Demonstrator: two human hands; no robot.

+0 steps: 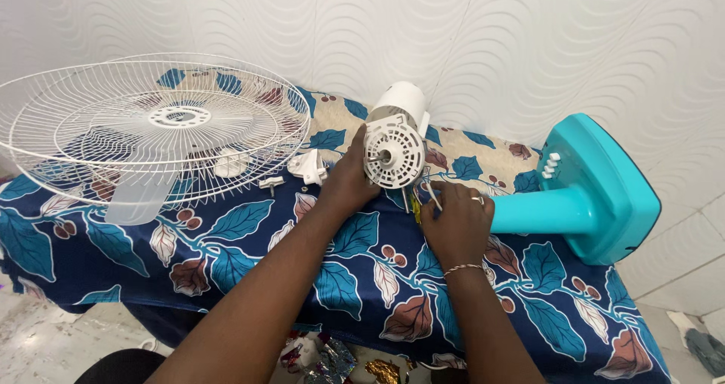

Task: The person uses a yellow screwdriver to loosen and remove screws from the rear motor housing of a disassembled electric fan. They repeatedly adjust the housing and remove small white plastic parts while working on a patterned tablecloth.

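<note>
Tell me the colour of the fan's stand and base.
Turquoise; the fan stand and base show plainly in the head view, lying on the leaf-patterned cloth.

We see no signs, labels or screens, only crumpled shiny foil wrappers [332,363] in silver, gold and red on the floor below the table's near edge.

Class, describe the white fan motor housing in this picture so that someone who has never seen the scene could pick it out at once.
Start at the turquoise fan stand lying on the leaf-patterned cloth at the right. Follow its neck leftward to the round white motor housing, between the left hand and right hand. Unlike the wire fan guard further left, it is compact, with a slotted face and a central shaft.
</note>
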